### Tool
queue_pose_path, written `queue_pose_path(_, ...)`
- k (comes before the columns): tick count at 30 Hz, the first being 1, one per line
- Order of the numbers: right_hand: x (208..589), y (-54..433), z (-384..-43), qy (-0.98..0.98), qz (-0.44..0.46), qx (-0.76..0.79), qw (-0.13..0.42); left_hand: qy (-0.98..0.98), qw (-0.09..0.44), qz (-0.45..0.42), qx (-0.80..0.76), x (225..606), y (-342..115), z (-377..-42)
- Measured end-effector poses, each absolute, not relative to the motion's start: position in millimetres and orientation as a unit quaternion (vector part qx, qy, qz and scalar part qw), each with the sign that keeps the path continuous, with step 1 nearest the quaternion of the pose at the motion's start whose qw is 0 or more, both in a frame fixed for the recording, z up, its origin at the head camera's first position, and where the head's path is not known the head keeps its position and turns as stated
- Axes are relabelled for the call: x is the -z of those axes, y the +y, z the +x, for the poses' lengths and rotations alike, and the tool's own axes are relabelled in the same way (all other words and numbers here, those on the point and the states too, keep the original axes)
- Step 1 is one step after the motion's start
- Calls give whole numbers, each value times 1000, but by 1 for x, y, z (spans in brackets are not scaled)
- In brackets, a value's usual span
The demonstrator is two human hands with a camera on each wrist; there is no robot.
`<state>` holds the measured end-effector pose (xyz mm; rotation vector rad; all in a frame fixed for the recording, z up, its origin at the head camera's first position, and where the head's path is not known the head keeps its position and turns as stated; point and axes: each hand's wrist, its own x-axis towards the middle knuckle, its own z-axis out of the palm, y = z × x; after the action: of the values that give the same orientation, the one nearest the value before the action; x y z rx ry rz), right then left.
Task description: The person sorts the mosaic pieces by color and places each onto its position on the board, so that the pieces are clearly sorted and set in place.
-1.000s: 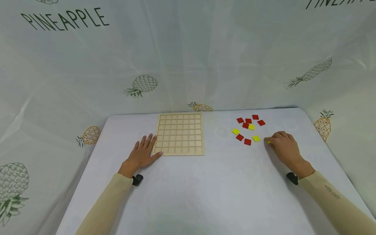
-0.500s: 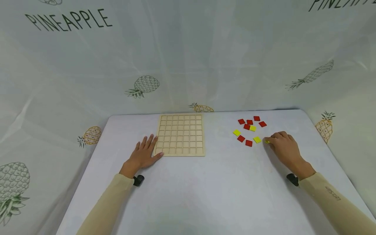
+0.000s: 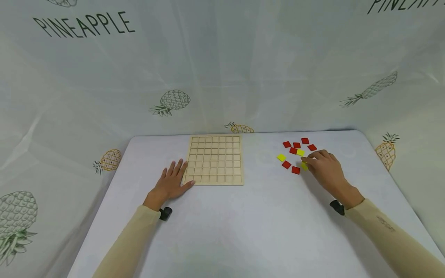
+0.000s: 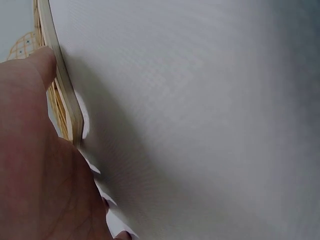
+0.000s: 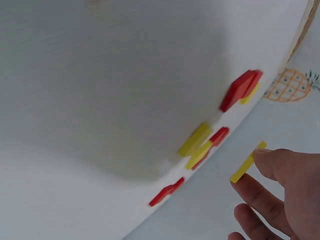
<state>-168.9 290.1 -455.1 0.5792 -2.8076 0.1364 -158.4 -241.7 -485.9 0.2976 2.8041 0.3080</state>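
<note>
My left hand [image 3: 169,185] lies palm down with spread, straight fingers at the left side of a wooden grid board [image 3: 213,160]. In the left wrist view, the thumb [image 4: 46,65] touches the board's edge [image 4: 74,117]. My right hand [image 3: 326,170] is raised over the tiles at the right. In the right wrist view, its thumb and fingers pinch a yellow square tile [image 5: 248,162] above the table. Another yellow tile [image 3: 304,166] lies partly hidden under that hand. Around it are a yellow tile [image 3: 281,157] and several red tiles [image 3: 295,170], flat on the tabletop.
The white table [image 3: 229,231] ends at a back edge against a hanging cloth [image 3: 271,77] printed with pineapples. The board sits near that back edge, left of the scattered tiles. A stretch of tabletop lies between board and tiles.
My right hand has lifted the yellow tile off the table and moved left and slightly up, over another yellow tile. My left hand stays at the board. The view has shifted slightly.
</note>
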Motion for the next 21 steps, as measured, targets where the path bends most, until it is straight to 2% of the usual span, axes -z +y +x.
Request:
queue_pose_path(6, 451, 272, -175, -954, 240, -76, 162, 976, 161, 102, -106, 484, -240, -157)
queue_pose_path(21, 456, 218, -199, -926, 310, -115, 182, 977, 148, 104, -115, 495, -242, -157)
